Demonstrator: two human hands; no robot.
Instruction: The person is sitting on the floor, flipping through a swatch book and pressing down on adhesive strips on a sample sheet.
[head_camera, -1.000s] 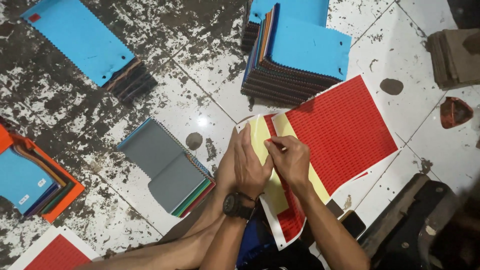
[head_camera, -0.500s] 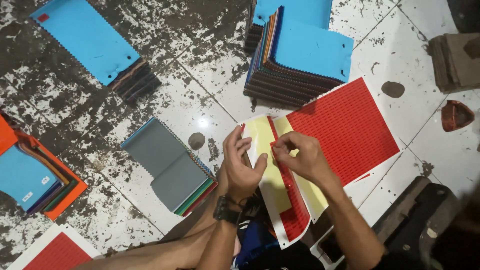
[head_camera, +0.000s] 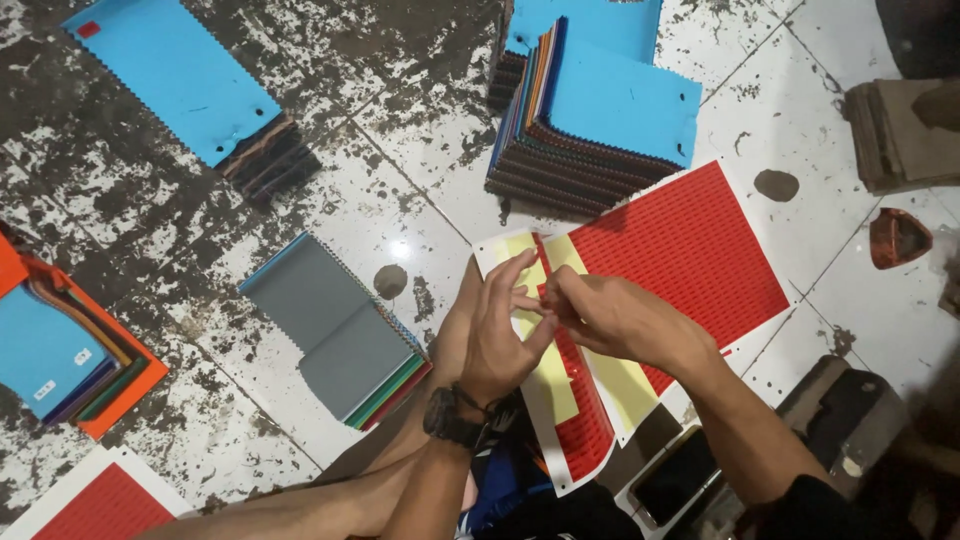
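floor: white tiles, dark worn stains | light: bright glare spot on tile

The single head camera looks almost straight down from above the person onto a stained tiled floor, near enough that the left hand and right hand sit at mid-frame with both forearms entering from the bottom edge. Its field reaches the stack of blue-topped sheets at the top and the orange-edged stack at the left edge.
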